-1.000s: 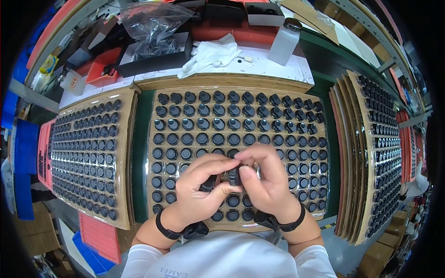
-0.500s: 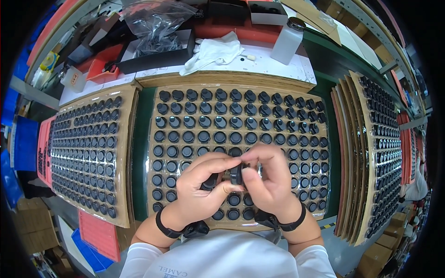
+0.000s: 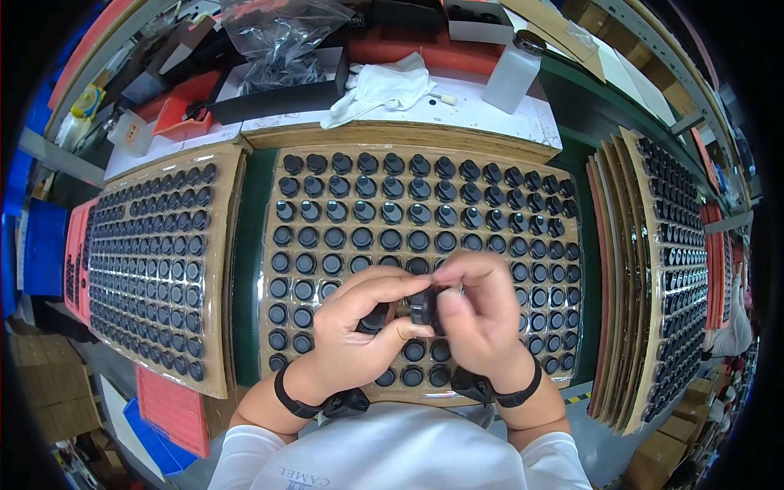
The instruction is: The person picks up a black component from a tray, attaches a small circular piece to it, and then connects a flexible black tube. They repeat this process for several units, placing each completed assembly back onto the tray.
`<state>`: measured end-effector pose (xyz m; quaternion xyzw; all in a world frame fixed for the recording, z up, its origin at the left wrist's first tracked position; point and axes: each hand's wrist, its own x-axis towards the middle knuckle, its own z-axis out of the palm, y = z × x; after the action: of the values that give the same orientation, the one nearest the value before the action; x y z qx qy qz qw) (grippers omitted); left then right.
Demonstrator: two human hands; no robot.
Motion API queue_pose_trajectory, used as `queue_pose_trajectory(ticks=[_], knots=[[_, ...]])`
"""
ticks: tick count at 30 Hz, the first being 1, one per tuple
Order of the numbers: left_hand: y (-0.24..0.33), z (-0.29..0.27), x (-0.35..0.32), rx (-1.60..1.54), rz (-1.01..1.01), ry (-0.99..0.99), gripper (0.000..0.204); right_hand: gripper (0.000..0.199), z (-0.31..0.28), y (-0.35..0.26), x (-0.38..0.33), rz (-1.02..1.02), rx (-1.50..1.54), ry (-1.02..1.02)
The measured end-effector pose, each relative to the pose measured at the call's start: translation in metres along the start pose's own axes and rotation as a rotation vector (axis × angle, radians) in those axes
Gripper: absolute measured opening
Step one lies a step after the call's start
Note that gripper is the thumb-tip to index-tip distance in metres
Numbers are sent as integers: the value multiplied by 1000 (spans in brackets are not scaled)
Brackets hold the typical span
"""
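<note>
Over the middle tray, my left hand (image 3: 357, 327) is closed round a black cylindrical part (image 3: 421, 307), thumb below and index finger above. The part lies on its side. My right hand (image 3: 483, 318) is pinched against the part's right end. A thin shiny sliver (image 3: 461, 289) shows between its thumb and fingers, too small to name; the fingers hide the rest. Beneath both hands, rows of similar black round parts (image 3: 362, 238) fill the clear plastic pockets of the brown cardboard-backed tray (image 3: 269, 343). The far rows have shiny stepped tops; the nearer ones show flat round tops.
Another filled tray (image 3: 214, 286) stands on the left, and a stack of trays (image 3: 641, 269) on the right. Beyond is a white shelf with a white glove (image 3: 380, 91), a translucent bottle (image 3: 513, 77), a black box (image 3: 333, 94) holding plastic bags and a red bin (image 3: 181, 126).
My right fingers have shifted slightly at the part's end, and the thin shiny sliver now shows between them. My left hand keeps its grip. The whole view has tilted a little.
</note>
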<state>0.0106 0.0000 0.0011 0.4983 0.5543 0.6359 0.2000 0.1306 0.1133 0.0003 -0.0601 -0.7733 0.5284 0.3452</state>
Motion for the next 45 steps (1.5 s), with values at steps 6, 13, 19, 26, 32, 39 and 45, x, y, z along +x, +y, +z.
queue_pose_trajectory(ticks=[6,13,19,26,32,39,45], knots=[[-2,1,-1,-26,-3,3,38,30,5,-4,-2,159,219,108],[0,2,-1,-41,-59,22,38,34,-5,-5,0,224,397,96],[-2,0,0,-8,-21,33,41,26,-12,-5,7,117,35,-43],[-5,0,0,7,-16,8,44,28,-22,2,10,-26,-24,-113],[-6,2,1,-70,-46,-18,51,25,-32,-12,17,-23,-180,-127],[-8,0,0,-226,-162,-54,52,21,-94,3,11,377,-451,-102],[-5,0,1,-202,-185,-74,51,18,-180,44,-7,574,-936,114]])
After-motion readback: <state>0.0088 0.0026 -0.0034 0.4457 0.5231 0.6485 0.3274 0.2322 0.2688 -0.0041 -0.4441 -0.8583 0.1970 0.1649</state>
